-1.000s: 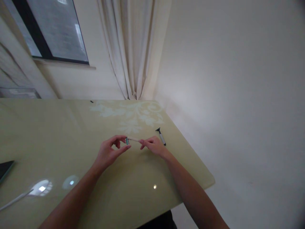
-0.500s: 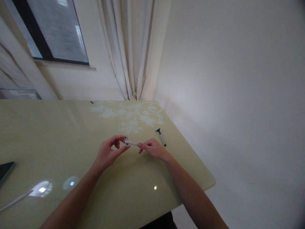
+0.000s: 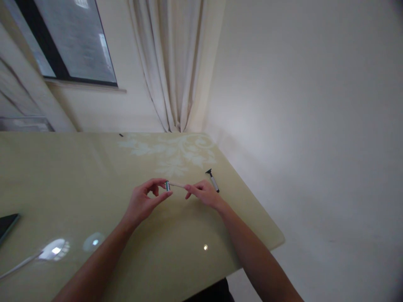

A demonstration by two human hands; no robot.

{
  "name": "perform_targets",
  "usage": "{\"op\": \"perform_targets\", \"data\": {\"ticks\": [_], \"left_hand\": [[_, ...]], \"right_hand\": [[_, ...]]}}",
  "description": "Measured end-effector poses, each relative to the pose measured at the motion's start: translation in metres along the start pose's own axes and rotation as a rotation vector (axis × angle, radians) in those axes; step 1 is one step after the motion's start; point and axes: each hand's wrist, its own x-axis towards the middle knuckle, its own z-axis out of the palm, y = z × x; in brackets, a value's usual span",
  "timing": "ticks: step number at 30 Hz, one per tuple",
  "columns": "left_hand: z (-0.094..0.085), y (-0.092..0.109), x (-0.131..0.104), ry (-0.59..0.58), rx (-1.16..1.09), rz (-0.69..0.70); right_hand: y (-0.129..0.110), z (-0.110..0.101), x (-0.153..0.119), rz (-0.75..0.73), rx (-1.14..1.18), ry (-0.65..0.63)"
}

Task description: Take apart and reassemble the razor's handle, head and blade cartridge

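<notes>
Between the thumb and forefinger of my left hand [image 3: 147,199] is a small razor head [image 3: 168,186], held upright over the table. My right hand [image 3: 201,193] pinches a thin pale stick [image 3: 178,185], perhaps a brush handle. The stick's left end meets or lies behind the razor head; its tip is too small to make out. A razor [image 3: 213,180] with a black head and grey handle lies on the table just beyond my right hand.
The glossy pale green table [image 3: 63,180] has its right edge beside my right forearm. A dark flat object [image 3: 8,224] and a white cable [image 3: 22,263] are at the left. A small dark piece [image 3: 121,135] lies near the far edge. Curtains hang behind.
The pale stick has shifted slightly right and away from me with my right hand, and more of the razor head now shows. My left hand has hardly moved.
</notes>
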Motion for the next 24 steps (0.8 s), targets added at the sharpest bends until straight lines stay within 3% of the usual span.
{"op": "perform_targets", "data": {"ticks": [3,7,12,16,21,24], "left_hand": [[0.0007,-0.0016,-0.0003,0.005,-0.009,-0.001],[0.001,-0.0032,-0.001,-0.006,-0.004,0.004],[0.0003,-0.0008,-0.0008,0.012,-0.012,-0.006],[0.0003,0.0007,-0.0007,0.002,-0.014,-0.006],[0.0005,0.0008,-0.0005,0.008,-0.025,0.003],[0.0008,0.0014,-0.0002,0.008,-0.023,0.006]], "right_hand": [[0.0001,0.0014,-0.0003,-0.003,0.012,-0.03],[0.0001,0.0007,0.0001,0.011,-0.032,0.054],[-0.0018,-0.0001,-0.0002,-0.032,0.003,-0.027],[-0.0006,-0.0018,-0.0002,0.009,-0.02,0.064],[-0.0013,-0.0002,-0.0011,-0.054,0.032,-0.024],[0.0017,-0.0005,0.0001,-0.026,0.006,0.017]]}}
